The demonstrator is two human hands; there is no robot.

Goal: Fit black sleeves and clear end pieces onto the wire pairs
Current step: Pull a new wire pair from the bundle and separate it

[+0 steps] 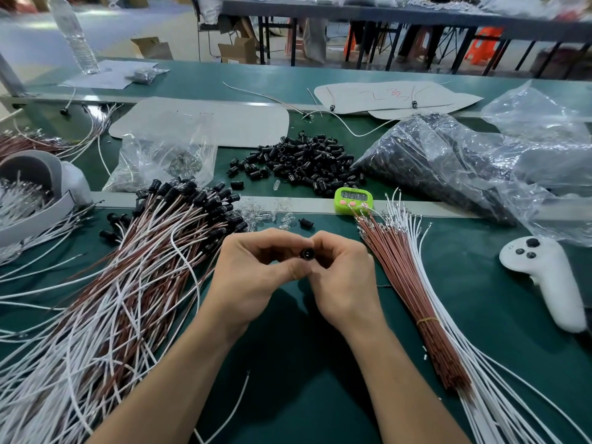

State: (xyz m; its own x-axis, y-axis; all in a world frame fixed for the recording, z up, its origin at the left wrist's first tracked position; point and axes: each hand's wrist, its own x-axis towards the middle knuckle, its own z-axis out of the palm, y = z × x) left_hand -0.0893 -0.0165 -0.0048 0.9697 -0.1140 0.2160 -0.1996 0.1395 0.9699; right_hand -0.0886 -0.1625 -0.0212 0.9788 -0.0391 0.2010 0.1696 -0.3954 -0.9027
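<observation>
Forearms reach in from the near edge over the dark green mat of the counter (288, 395). Both hands meet above it: the left hand (253, 274) and the right hand (342, 277) have their fingers curled and together pinch one black sleeve (307, 253) between thumbs and fingertips, its open end facing up. Whether a wire pair already sits in it cannot be told.

Left of the hands sprawls a large pile of finished wires (128, 283), brown and white, with black caps at their far ends. Right of the hands lies a wire bundle (413, 283) of brown and white strands, bound by a yellow rubber band (427, 319). Further right rests a white controller (544, 280).

Just beyond the hands, loose clear end pieces (266, 214) are scattered near a pale strip that crosses the counter, and a green timer (354, 200) stands on that strip. Behind it is a heap of black sleeves (304, 165), between a small plastic bag (166, 155) of clear parts and a big plastic bag (448, 168) of dark parts. Two cardboard sheets (224, 123) lie behind these, and a water bottle (75, 36) stands at the far left.

Past the counter, the room shows cardboard boxes (238, 51) on the floor, a long grey table (384, 14) on black legs and an orange stool (483, 46).
</observation>
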